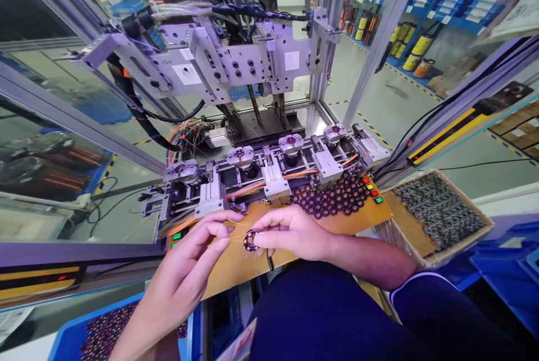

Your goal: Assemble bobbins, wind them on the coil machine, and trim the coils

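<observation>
My right hand (295, 232) pinches a small wound stator ring (251, 241) between thumb and fingers, over the yellow work surface. The ring is dark with copper-coloured windings, and fine wire ends stick out around it. A black curved piece (270, 260) shows below my right fingers; whether they hold it I cannot tell. Just left of the ring, my left hand (193, 260) has its thumb and fingers bent together. Fine wires from the ring reach its fingertips, which look closed on a wire end. Ahead, a winding machine's round fixtures (241, 154) stand in a row, several holding rings.
Many wound rings (330, 195) lie on the yellow panel (236, 271), beside coloured buttons (373, 192). A box of dark parts (438, 212) stands at right, a blue bin (63, 344) of rings at lower left. The machine head (236, 63) hangs above the fixtures.
</observation>
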{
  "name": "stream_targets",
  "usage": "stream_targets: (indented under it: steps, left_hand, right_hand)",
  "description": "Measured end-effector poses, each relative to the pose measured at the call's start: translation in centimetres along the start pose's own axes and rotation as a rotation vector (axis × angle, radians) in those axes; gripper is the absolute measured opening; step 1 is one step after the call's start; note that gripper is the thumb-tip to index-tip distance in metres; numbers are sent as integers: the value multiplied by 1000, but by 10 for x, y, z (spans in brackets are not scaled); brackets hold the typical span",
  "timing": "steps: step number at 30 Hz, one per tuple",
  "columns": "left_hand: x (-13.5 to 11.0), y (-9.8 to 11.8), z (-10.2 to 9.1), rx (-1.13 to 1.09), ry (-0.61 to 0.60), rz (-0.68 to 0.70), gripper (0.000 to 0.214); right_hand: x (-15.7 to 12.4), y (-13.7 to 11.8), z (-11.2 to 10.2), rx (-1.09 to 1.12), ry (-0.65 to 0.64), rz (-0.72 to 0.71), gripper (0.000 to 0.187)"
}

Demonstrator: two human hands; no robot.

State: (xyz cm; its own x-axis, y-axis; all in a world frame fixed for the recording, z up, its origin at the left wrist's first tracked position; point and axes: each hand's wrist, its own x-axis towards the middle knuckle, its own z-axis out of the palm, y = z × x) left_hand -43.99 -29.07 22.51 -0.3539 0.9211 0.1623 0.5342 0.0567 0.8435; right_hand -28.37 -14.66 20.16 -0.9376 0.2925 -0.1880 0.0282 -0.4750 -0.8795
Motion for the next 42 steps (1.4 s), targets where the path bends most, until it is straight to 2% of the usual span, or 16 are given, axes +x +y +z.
stream_targets:
  steps: [2, 4, 6, 11, 15, 20, 29, 33, 37, 42]
  left_hand:
    - [-1, -4, -1, -34, 96, -39, 21]
    - [-4, -9, 3, -85, 241, -110, 22]
    - [-10, -12, 10, -157, 306, -147, 22]
    - [-23, -3, 31, -242, 122, -101, 18]
    - [-24, 2, 38, -263, 130, -163, 11]
    - [-24, -4, 41, -391, 107, -216, 10]
    - [-33, -20, 51, -460, 103, -287, 22]
    - [-34, -17, 55, -441, 213, -229, 7]
    - [-32, -13, 58, -334, 362, -36, 33]
    - [-30, -8, 58, -214, 384, 221, 43]
  right_hand:
    - [1, 1, -1, 5, 11, 0, 44]
    - [1, 2, -1, 5, 31, -3, 43]
    - [1, 2, 0, -8, 57, -13, 42]
    - [1, 0, 3, -40, 106, -70, 41]
    - [2, -1, 5, -36, 120, -62, 44]
    - [3, 2, 2, 2, 69, -6, 48]
    - [3, 4, -2, 22, 77, -44, 47]
    - [2, 6, -2, 22, 57, -45, 48]
    - [1, 12, 0, 89, 10, -16, 50]
    - [1, 16, 1, 254, -106, 82, 49]
